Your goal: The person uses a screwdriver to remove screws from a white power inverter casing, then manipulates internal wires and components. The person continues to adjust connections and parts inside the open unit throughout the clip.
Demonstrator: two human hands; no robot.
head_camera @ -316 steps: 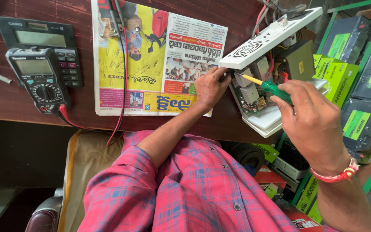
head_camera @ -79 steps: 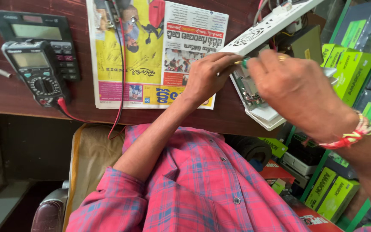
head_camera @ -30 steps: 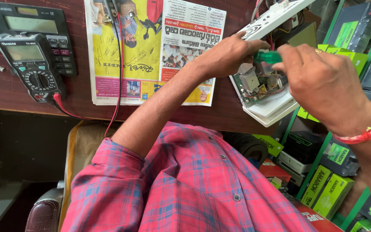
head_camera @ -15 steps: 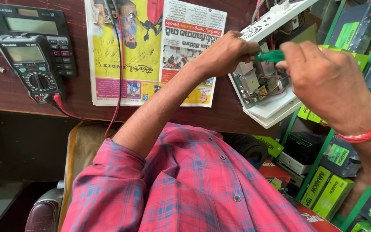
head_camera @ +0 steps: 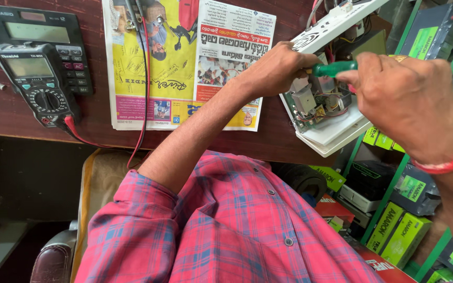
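both hands are meeting over the opened white case [head_camera: 336, 133] at the right edge of the worktop [head_camera: 38, 126]. i am seeing my right hand [head_camera: 410, 102] closing tight around a green-handled screwdriver [head_camera: 334, 68], its fingers wrapping the grip so the handle is pointing left, toward the other hand. my left hand [head_camera: 276, 68] is curling at the case's upper edge, just under the lifted white lid [head_camera: 336, 21], with its fingertips touching the far end of the screwdriver; whether it is pinching the tip or only bracing the case, i cannot tell, since the blade itself is hiding behind the knuckles.

the case is lying partly off the worktop, overhanging green boxes [head_camera: 399, 238] below, and its circuit board [head_camera: 318, 102] with small parts and thin wires is sitting open just under the tool.

judging from this, doing it well is meaning keeping the case pressed down so it is not tipping off the edge, holding the blade square on whatever it is seating in, and turning gently so the tip is not slipping into the wires or scraping the board. the lid is hanging close over the work, so keeping it propped clear is also mattering.

further left, a newspaper [head_camera: 184, 63] is lying flat, and a multimeter [head_camera: 40, 84] is resting on a calculator [head_camera: 32, 31], its red lead [head_camera: 142, 94] trailing across the paper, well apart from the hands.
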